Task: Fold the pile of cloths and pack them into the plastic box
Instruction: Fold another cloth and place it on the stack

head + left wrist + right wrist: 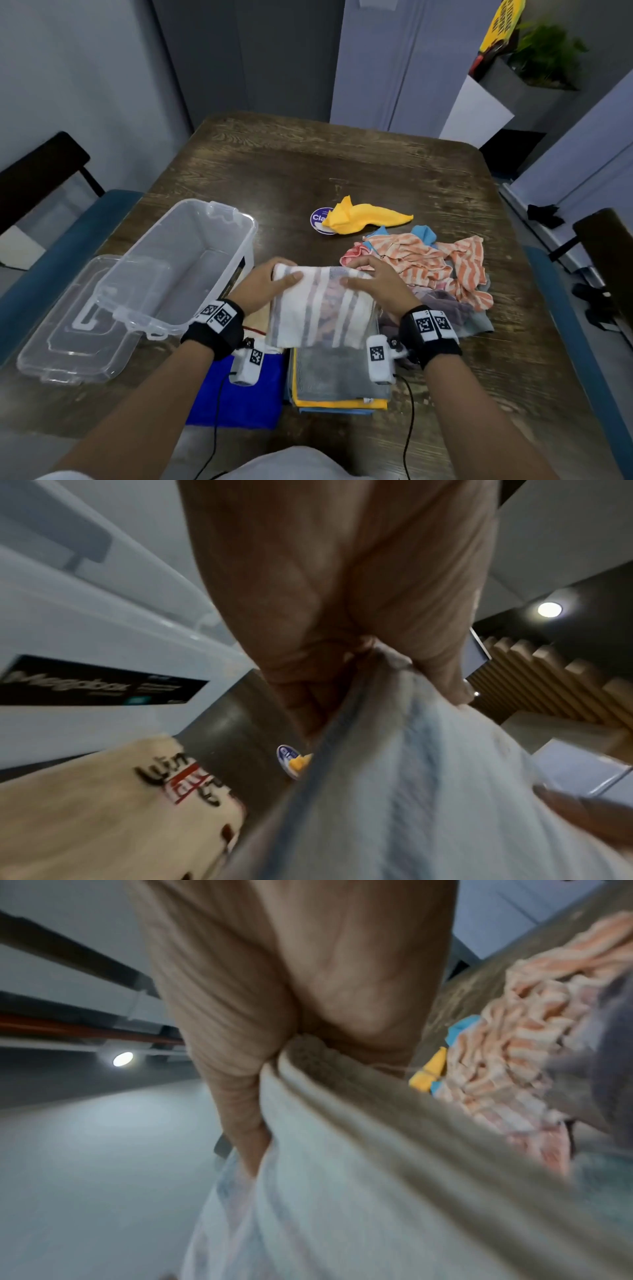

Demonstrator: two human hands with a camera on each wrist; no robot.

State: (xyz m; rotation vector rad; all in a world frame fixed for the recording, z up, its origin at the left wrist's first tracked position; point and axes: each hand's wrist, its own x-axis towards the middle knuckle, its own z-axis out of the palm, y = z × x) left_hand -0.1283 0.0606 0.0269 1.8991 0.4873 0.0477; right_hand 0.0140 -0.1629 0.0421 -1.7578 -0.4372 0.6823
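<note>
I hold a white cloth with grey stripes [320,308] up over the table, its lower edge hanging toward me. My left hand [270,282] pinches its top left corner, thumb on the near face, and the left wrist view shows that pinch on the striped cloth [411,777]. My right hand [373,286] pinches the top right corner of the same cloth [342,1191]. The clear plastic box [239,250] stands open and empty at the left. An unfolded pile of orange-striped cloths [428,263] lies at the right, with a yellow cloth [363,217] behind it.
The box lid [78,329] lies in front of the box at the left. A folded blue cloth [246,390] and a stack of folded grey and yellow cloths [339,383] lie near me. A round purple sticker [318,219] sits mid-table. Chairs stand on both sides.
</note>
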